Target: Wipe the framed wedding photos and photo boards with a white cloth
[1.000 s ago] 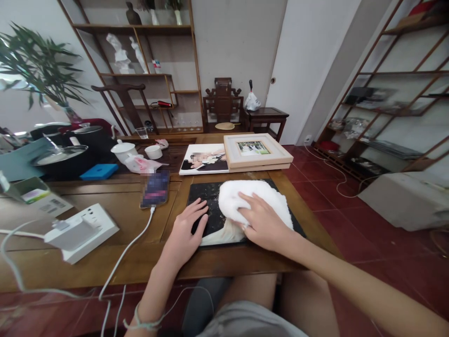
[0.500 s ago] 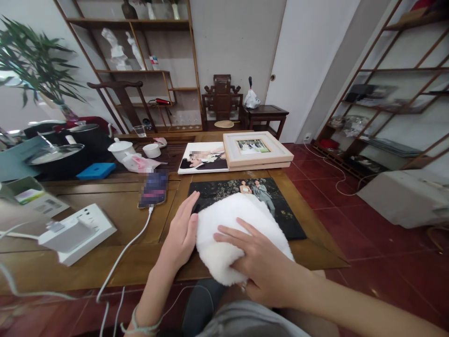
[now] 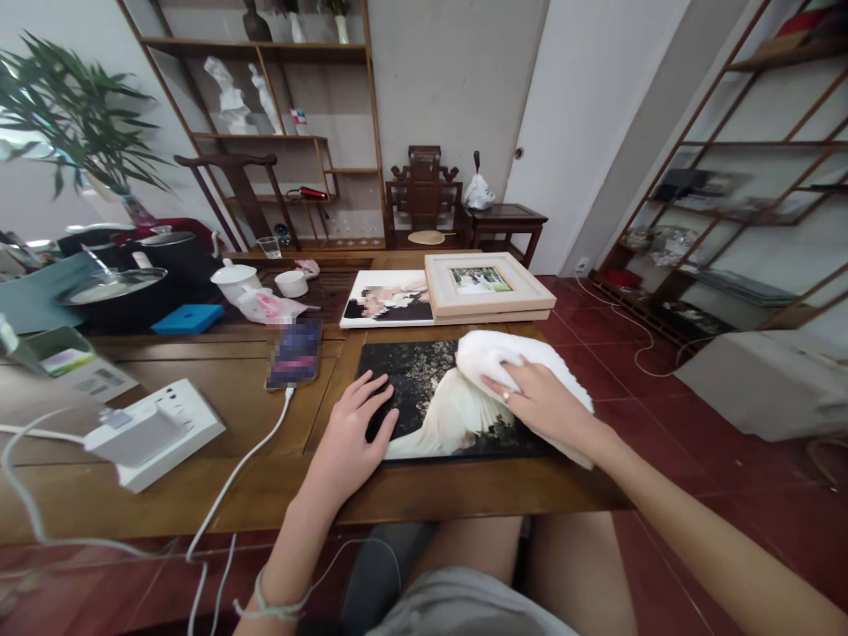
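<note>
A dark wedding photo panel (image 3: 414, 375) lies flat at the table's front edge, a long white dress showing on it. My left hand (image 3: 354, 433) rests on the panel's left edge, fingers apart, holding nothing. My right hand (image 3: 547, 402), with a ring on one finger, grips a fluffy white cloth (image 3: 483, 352) and presses it on the panel's right part. The couple's upper bodies in the picture are hidden under the cloth and hand.
Behind the panel lie another photo panel (image 3: 381, 300) and a light wooden picture frame (image 3: 434, 300). On the left are a charging phone (image 3: 296, 353), a white power strip (image 3: 192, 424), a blue box (image 3: 189, 319), a lidded white bowl (image 3: 233, 278) and a dark pot (image 3: 125, 305).
My right hand has moved the cloth away from me and to the right, uncovering the dress in the photo. My left hand stays at the panel's left edge, its fingers now spread on it.
</note>
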`<state>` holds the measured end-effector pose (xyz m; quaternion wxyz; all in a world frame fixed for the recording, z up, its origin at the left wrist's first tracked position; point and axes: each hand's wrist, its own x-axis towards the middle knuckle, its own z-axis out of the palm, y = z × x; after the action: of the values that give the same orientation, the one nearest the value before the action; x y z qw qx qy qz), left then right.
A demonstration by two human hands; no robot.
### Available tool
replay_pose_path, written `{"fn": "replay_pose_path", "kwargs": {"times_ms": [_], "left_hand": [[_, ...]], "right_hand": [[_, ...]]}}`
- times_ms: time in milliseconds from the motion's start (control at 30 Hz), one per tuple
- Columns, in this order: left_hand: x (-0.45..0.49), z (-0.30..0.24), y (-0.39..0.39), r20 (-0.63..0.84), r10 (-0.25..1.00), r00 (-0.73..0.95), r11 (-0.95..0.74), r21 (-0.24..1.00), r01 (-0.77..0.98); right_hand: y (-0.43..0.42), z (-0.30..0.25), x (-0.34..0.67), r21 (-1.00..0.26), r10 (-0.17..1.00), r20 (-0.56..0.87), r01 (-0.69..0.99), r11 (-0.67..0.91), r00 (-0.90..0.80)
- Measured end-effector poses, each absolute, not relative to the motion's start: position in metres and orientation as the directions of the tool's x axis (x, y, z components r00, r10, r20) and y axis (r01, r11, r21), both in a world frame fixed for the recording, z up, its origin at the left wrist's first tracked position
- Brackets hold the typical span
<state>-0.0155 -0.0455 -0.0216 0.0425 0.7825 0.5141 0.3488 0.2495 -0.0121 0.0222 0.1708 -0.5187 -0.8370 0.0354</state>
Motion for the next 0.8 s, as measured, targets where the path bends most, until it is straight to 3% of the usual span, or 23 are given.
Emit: {"fn": "replay_pose_path", "kwargs": {"times_ms": [233, 400, 567, 800], "left_hand": [[-0.016, -0.021, -0.045, 0.484, 0.842, 0.240, -0.456, 0.397, 0.797], [-0.016, -0.022, -0.044, 0.491, 0.837, 0.240, -0.456, 0.387, 0.801], [-0.016, -0.022, -0.044, 0.496, 0.834, 0.241, -0.462, 0.392, 0.796], [-0.013, -0.018, -0.047, 0.478, 0.854, 0.203, -0.421, 0.407, 0.811]], "right_hand": [[0.031, 0.041, 0.170, -0.269, 0.748, 0.215, 0.698, 0.663, -0.628], [0.032, 0.037, 0.128, -0.258, 0.694, 0.240, 0.644, 0.720, -0.679], [0.022, 0.026, 0.156, -0.258, 0.697, 0.265, 0.647, 0.717, -0.667], [0.033, 0.017, 0.249, -0.379, 0.833, 0.311, 0.744, 0.551, -0.458]]}}
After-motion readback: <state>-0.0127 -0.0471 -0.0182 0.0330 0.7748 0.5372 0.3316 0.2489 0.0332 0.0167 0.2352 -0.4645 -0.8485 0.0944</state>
